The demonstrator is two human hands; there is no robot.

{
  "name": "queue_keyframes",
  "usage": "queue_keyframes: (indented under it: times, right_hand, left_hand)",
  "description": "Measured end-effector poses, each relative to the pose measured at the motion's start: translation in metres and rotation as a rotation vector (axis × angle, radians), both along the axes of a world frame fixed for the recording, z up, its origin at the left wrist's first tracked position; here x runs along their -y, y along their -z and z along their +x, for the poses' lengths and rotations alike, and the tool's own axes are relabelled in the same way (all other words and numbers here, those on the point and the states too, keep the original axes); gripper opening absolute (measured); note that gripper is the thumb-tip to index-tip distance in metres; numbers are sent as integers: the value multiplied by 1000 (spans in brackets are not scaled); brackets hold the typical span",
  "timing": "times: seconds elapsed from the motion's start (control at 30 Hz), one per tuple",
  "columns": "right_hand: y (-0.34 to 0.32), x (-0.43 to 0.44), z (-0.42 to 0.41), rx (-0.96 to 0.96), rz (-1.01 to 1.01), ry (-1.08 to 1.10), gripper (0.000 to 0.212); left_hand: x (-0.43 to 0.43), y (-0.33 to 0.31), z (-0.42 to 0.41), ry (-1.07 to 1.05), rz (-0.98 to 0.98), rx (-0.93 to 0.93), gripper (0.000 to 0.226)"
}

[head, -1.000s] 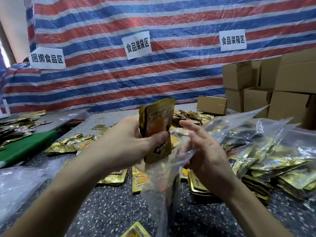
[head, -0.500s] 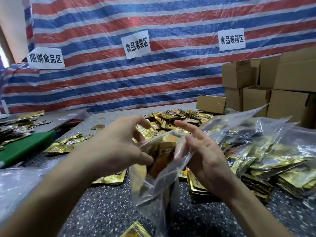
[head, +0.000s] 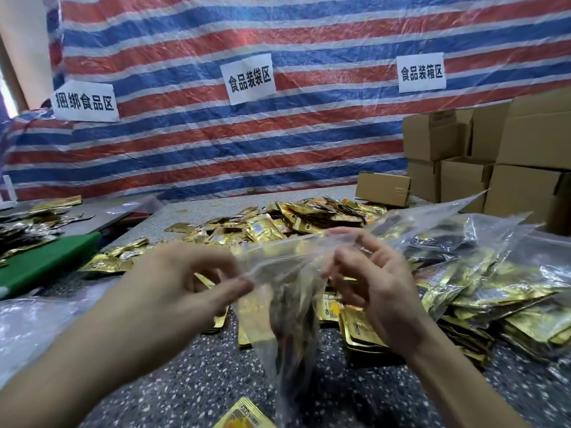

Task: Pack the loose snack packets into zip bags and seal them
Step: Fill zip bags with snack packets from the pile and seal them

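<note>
A clear zip bag (head: 287, 307) hangs in front of me over the speckled table (head: 191, 381), with gold snack packets showing dimly inside it. My left hand (head: 182, 282) pinches the left end of the bag's top edge between thumb and fingers. My right hand (head: 367, 279) pinches the right end of that edge. The top strip is stretched flat between the two hands. Loose gold packets (head: 278, 223) lie heaped on the table behind the bag.
Filled clear bags of gold packets (head: 494, 282) are piled at the right. Cardboard boxes (head: 506, 156) stack at the back right. A green board (head: 43, 261) and more packets lie at the left. One packet (head: 244, 415) lies at the near edge. Empty bags (head: 27, 322) lie lower left.
My left hand pushed the gold packet down into the bag and let it go. Both hands then moved to the bag's mouth, which is now pulled flat between them.
</note>
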State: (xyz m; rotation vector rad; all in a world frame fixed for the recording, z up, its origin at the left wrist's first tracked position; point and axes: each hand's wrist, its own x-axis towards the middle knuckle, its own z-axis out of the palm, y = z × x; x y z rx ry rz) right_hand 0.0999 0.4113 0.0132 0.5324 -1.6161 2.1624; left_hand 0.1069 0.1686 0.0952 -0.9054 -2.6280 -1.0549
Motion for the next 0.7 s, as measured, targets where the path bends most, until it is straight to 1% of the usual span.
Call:
queue_keyframes:
  times: [0.1, 0.13, 0.17, 0.2, 0.27, 0.3, 0.33, 0.37, 0.43, 0.47, 0.5, 0.53, 0.6, 0.7]
  right_hand:
    - [-1, -6, 2, -126, 66, 361, 12]
    - [-1, -8, 2, -155, 89, 443, 15]
    - [-1, -11, 1, -155, 117, 482, 19]
    - [-1, -13, -1, -125, 155, 458, 25]
    - [-3, -16, -2, -8, 224, 257, 42]
    - [-3, -16, -3, 57, 234, 151, 50]
    - [-2, -17, -4, 116, 239, 83, 54]
    - [-2, -15, -5, 155, 244, 52, 51]
    - [-1, -13, -5, 153, 238, 75, 31]
    - [0, -13, -5, 133, 204, 103, 27]
    - [-1, -13, -5, 110, 157, 129, 31]
    - [-1, -12, -5, 90, 101, 147, 40]
    - [-1, -12, -6, 55, 15, 196, 53]
    - [1, -12, -7, 6, 11, 290, 58]
  left_hand:
    - [-1, 0, -19, 58, 211, 163, 12]
    - [-2, 0, -23, 86, 271, 197, 11]
    - [-4, 2, -26, 123, 309, 216, 13]
    - [-7, 3, -29, 163, 326, 220, 18]
    - [-11, 8, -34, 218, 333, 199, 34]
    - [-14, 10, -36, 231, 346, 177, 36]
    - [-16, 14, -40, 250, 366, 150, 35]
    - [-19, 16, -43, 273, 380, 124, 31]
    - [-22, 19, -51, 306, 388, 83, 24]
    - [-23, 19, -56, 316, 398, 72, 23]
    - [-24, 18, -61, 320, 427, 68, 23]
    - [-25, 18, -66, 314, 474, 60, 24]
    - [-28, 20, -74, 275, 612, 29, 31]
    - [-30, 33, -82, 254, 796, 23, 49]
